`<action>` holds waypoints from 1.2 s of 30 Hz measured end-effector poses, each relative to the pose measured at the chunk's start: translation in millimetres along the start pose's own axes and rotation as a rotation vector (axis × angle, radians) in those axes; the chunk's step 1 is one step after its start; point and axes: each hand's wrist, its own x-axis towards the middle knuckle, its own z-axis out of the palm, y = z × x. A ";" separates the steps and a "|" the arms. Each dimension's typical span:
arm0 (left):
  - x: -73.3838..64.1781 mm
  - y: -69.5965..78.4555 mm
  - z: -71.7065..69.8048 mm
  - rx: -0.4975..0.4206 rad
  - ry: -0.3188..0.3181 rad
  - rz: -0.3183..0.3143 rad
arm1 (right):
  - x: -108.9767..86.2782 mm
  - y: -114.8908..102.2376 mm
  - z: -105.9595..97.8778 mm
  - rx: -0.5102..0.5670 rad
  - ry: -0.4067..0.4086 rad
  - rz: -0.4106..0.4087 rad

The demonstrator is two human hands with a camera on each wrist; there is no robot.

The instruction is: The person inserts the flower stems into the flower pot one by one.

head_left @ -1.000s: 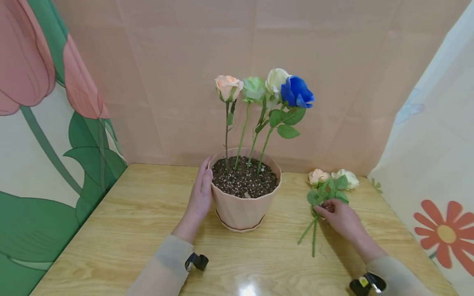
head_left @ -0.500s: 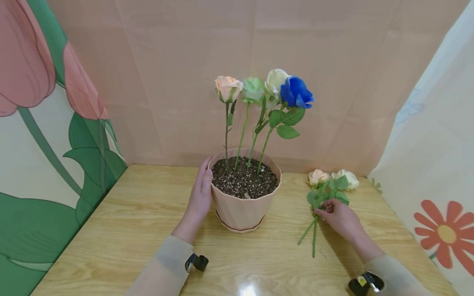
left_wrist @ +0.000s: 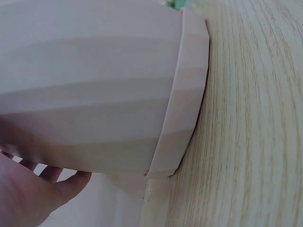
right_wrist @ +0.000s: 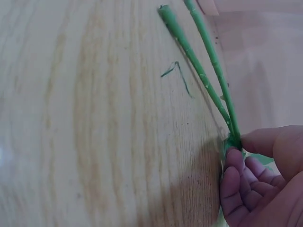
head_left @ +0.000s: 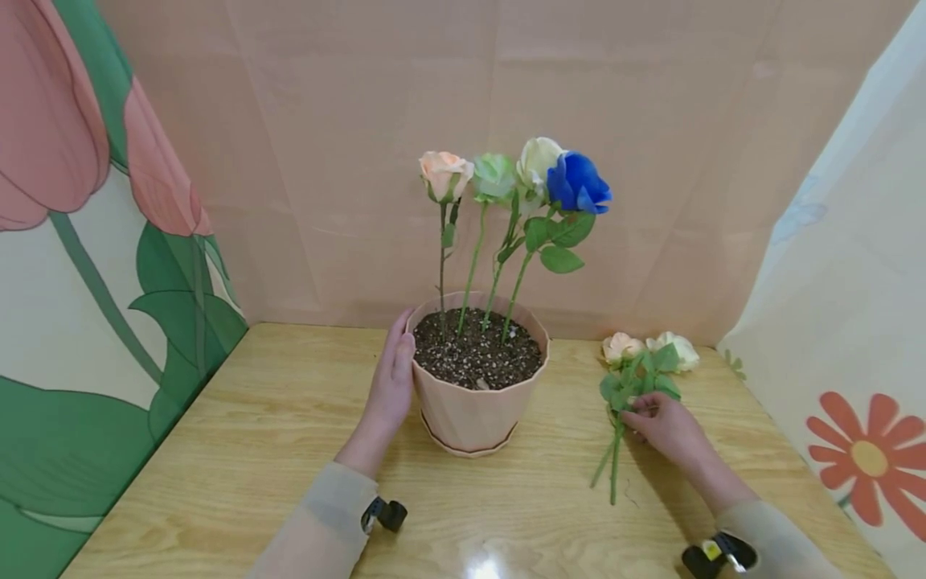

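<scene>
A pink faceted flowerpot (head_left: 470,418) stands on its saucer, filled with dark soil (head_left: 463,366). My left hand (head_left: 393,374) rests against its left wall with extended fingers, the thumb toward the front; the left wrist view shows the fingers (left_wrist: 71,185) along the pot wall. Upright in the soil are a peach rose (head_left: 444,177), a pale green rose (head_left: 495,178), a cream rose (head_left: 538,159) and a blue rose (head_left: 579,183). To the right lie a second peach rose (head_left: 622,347) and a white rose (head_left: 674,352). My right hand (head_left: 671,426) pinches a green stem (right_wrist: 206,82) between thumb and fingers.
A wooden table (head_left: 289,450) bears everything, backed by a pink cloth (head_left: 362,161). Printed flower panels (head_left: 65,322) flank it. A thin green thread (right_wrist: 177,75) lies near the stems. Both wrists wear small black cameras (head_left: 391,515).
The left one of the two lying stem ends has swung right, closer to the other stem. My right hand has shifted slightly right. My left hand and the pot have stayed put.
</scene>
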 end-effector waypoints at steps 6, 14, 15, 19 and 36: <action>0.3 -1.4 0.1 -0.004 -0.001 -0.005 | -7.0 -2.5 0.6 0.184 0.021 0.056; 1.0 -1.4 -0.7 -0.012 -0.004 0.013 | -16.9 -7.1 -3.1 0.375 0.024 0.066; 1.2 -1.6 -0.9 -0.012 -0.004 0.015 | -18.3 -8.4 -4.0 0.401 0.020 0.060; 1.4 -1.8 -0.9 -0.012 -0.006 0.018 | -24.4 -14.6 -7.8 0.481 0.006 0.044; -0.2 -0.3 0.5 -0.002 -0.004 -0.001 | -38.4 -49.1 -26.4 0.638 0.102 -0.072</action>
